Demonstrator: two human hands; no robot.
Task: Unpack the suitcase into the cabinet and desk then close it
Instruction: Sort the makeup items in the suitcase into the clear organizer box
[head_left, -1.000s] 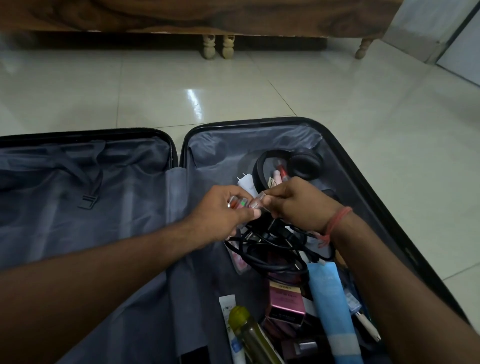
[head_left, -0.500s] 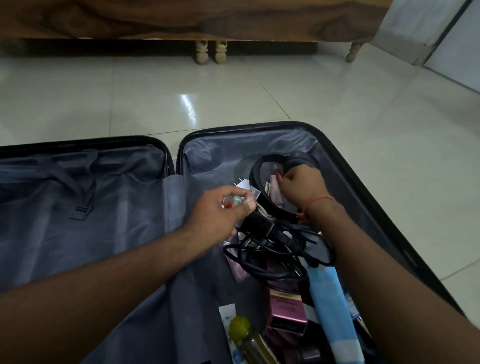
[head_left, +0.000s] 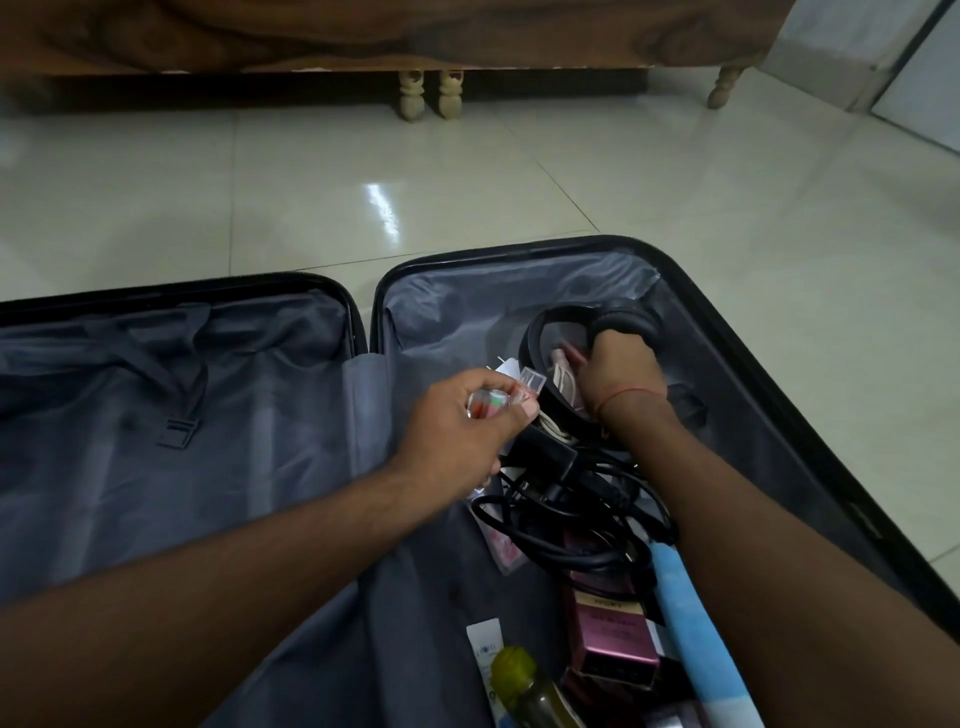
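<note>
Lower right: bottle (head_left: 524, 686), pink box (head_left: 613, 631), cables (head_left: 576, 512) in open suitcase (head_left: 769, 364). Centre: left hand (head_left: 457, 431) clamped on small clear items (head_left: 124, 413). Beyond: right hand (head_left: 621, 369), now reached away, fingers curled among pink tubes (head_left: 563, 371); unpacking early.

Floor (head_left: 727, 218): glossy pale cream tiles, thin dark grout lines, one bright streak of reflected light (head_left: 383, 205) near centre; furniture (head_left: 363, 31): dark-grained wooden piece across the top edge, deep shadow beneath it; turned legs: a pale pair (head_left: 430, 94) side by side at middle, a single one (head_left: 724, 85) at right; upper right corner: white panel with dark vertical edge (head_left: 914, 62), kind unclear; light: dim, even.
</note>
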